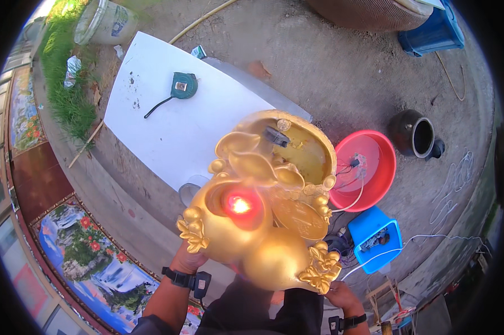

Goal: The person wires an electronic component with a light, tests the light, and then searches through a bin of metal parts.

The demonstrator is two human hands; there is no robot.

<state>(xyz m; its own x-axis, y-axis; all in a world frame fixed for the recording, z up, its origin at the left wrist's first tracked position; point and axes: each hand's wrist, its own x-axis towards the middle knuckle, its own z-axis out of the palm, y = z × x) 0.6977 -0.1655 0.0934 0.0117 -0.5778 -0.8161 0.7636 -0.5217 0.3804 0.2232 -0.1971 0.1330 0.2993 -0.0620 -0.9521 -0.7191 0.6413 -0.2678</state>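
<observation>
Between my arms is a large gold gourd-shaped fountain ornament (280, 257), with gold flowers and leaves along its edges. A red-and-white light glows in its round opening. On its far side is an open basin (313, 153) with a yellowish inside, where a small dark block (276, 136) sits against the wall. My left hand (188, 258) grips the ornament's left side below a gold flower, its fingers partly hidden underneath. My right hand (341, 295) holds the lower right edge beside another flower cluster, fingertips out of sight. Both wrists wear black straps.
A white board (151, 134) carries a green tape measure (184, 86). To the right stand a red basin (387, 181) with water and cables, a blue basket (369, 215) and a dark jar (406, 131). A white cable (419, 237) crosses the ground.
</observation>
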